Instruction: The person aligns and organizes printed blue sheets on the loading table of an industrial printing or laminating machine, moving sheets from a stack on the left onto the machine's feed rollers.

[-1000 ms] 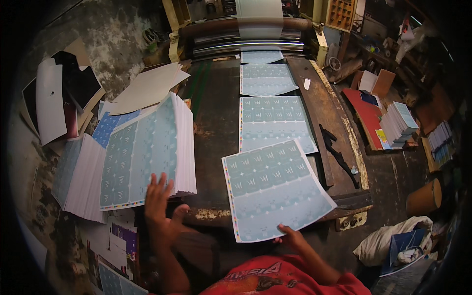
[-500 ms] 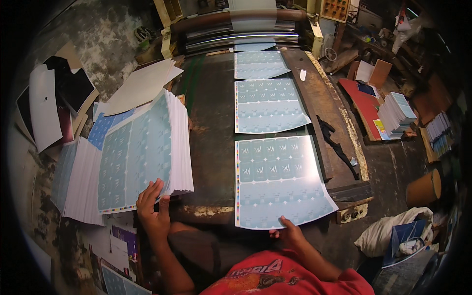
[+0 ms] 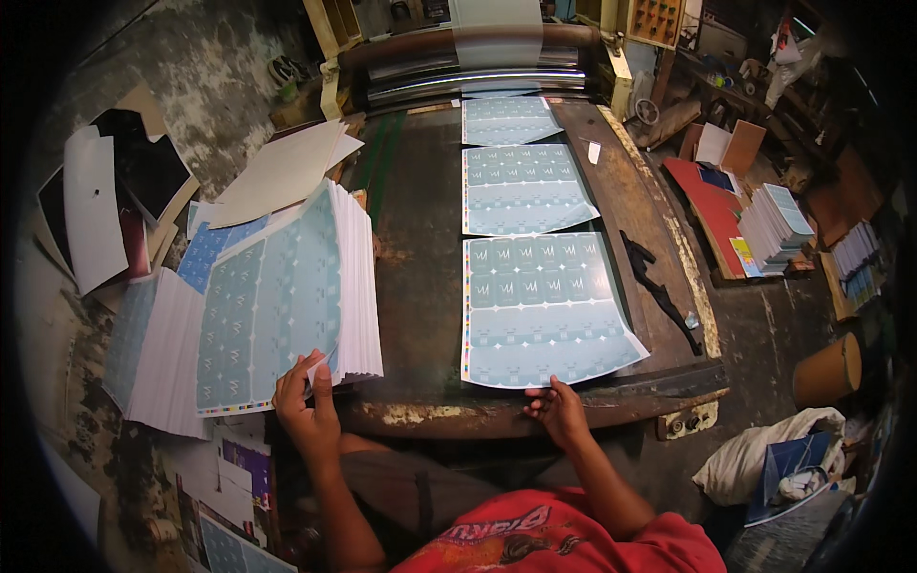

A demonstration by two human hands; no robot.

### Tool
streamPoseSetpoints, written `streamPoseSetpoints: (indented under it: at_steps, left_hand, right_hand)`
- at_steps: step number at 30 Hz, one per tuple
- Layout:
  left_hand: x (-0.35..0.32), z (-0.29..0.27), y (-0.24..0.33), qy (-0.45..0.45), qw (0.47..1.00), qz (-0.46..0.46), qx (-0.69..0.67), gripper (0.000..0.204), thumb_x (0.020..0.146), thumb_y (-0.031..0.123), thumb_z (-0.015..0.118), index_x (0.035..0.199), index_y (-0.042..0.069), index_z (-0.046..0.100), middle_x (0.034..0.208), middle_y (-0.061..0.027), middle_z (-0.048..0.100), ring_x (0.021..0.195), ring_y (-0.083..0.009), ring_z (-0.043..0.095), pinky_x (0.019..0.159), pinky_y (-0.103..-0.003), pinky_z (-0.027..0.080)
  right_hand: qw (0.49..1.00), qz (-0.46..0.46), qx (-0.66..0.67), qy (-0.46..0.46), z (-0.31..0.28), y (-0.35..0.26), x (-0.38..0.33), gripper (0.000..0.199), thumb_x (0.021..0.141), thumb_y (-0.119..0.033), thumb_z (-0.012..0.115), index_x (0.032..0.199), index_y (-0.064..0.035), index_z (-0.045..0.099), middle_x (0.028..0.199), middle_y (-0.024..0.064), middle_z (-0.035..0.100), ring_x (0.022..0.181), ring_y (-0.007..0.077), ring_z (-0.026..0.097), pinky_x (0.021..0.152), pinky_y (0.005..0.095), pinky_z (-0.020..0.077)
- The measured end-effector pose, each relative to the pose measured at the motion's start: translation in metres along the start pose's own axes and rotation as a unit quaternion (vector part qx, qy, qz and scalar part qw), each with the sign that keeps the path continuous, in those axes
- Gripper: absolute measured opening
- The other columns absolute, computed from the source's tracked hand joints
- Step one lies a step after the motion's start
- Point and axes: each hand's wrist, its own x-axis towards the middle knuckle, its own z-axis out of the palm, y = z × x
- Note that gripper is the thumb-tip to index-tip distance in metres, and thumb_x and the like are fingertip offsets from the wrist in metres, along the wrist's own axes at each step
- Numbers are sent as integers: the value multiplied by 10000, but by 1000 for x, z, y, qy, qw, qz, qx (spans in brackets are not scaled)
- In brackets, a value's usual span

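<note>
Three printed sheets lie in a line on the long, worn feed table (image 3: 420, 239), running from six o'clock toward the roller machine (image 3: 468, 57) at twelve: the nearest sheet (image 3: 540, 310) is flat and square to the table's near edge, the middle sheet (image 3: 521, 189) lies just beyond it, and the far sheet (image 3: 506, 119) sits at the mouth of the rollers, with another sheet already curving up through them. Judging from that, the feeding looks well under way but far from over, since the tall stack of matching sheets (image 3: 287, 296) at nine o'clock is still thick. More paper piles (image 3: 153, 344) lie further out at nine, and bundles of finished stock (image 3: 774, 224) sit at three. The left hand (image 3: 308, 406) is at the stack's near corner, thumb and fingers pinched on the edge of the top sheet, lifting it slightly. The right hand (image 3: 556, 409) rests at the near edge of the nearest sheet, fingers loosely curled and touching the paper rather than clamped on it.
</note>
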Motion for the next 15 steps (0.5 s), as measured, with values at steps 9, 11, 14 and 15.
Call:
streamPoseSetpoints:
  at_steps: [9, 11, 14, 15]
  left_hand:
    - [4, -13, -16, 88, 928, -160, -325, 326, 995, 277, 558, 1063, -16, 684, 1043, -117, 689, 1003, -224, 626, 919, -330, 454]
    - [-4, -18, -9, 48, 970, -90, -222, 308, 993, 273, 558, 1046, -1, 689, 1044, -127, 688, 998, -240, 632, 923, -330, 453]
    - [-6, -28, 26, -80, 985, 59, -142, 236, 948, 266, 605, 962, 70, 737, 1075, -103, 704, 1050, -280, 640, 1016, -435, 382]
    - [-6, -32, 30, -138, 972, 128, -141, 218, 926, 273, 634, 945, 89, 749, 1087, -87, 708, 1074, -287, 636, 1044, -469, 351]
  right_hand:
    - [994, -79, 38, 64, 23, 10, -3, 584, 961, -245, 542, 1476, -148, 285, 1158, 119, 618, 833, 210, 613, 780, 419, 545]
    - [994, -80, 22, 70, 28, 4, -12, 649, 962, -246, 537, 1518, -92, 241, 1192, 127, 603, 842, 196, 611, 786, 406, 549]
    - [998, -29, 6, -54, 22, -10, -19, 604, 964, -254, 538, 1478, -33, 309, 1210, 130, 586, 874, 206, 616, 812, 388, 539]
    - [996, -36, -5, -83, 32, -17, -28, 590, 962, -268, 542, 1455, -18, 337, 1187, 127, 591, 885, 206, 618, 815, 381, 536]
